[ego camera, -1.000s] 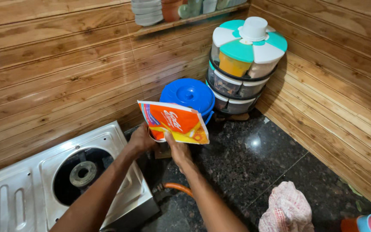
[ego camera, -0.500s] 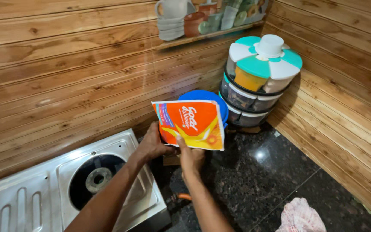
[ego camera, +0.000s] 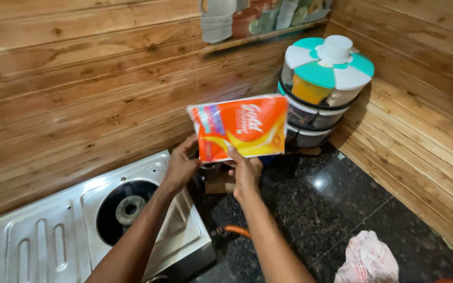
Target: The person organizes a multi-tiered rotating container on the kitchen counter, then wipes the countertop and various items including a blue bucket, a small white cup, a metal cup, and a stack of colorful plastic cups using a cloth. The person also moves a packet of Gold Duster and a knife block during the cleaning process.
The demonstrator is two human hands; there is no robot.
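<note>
You pinch the orange pouch (ego camera: 239, 127) by its lower edge, left hand (ego camera: 181, 166) at one corner and right hand (ego camera: 245, 173) mid-edge, so it stands above both grips, over the desk (ego camera: 310, 209) between stove (ego camera: 106, 225) and canister rack (ego camera: 323, 89).

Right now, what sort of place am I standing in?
Most likely a home kitchen: a stainless steel gas stove sits on a black granite counter, beside a stacked teal-and-white revolving spice rack in a wood-panelled corner.
</note>
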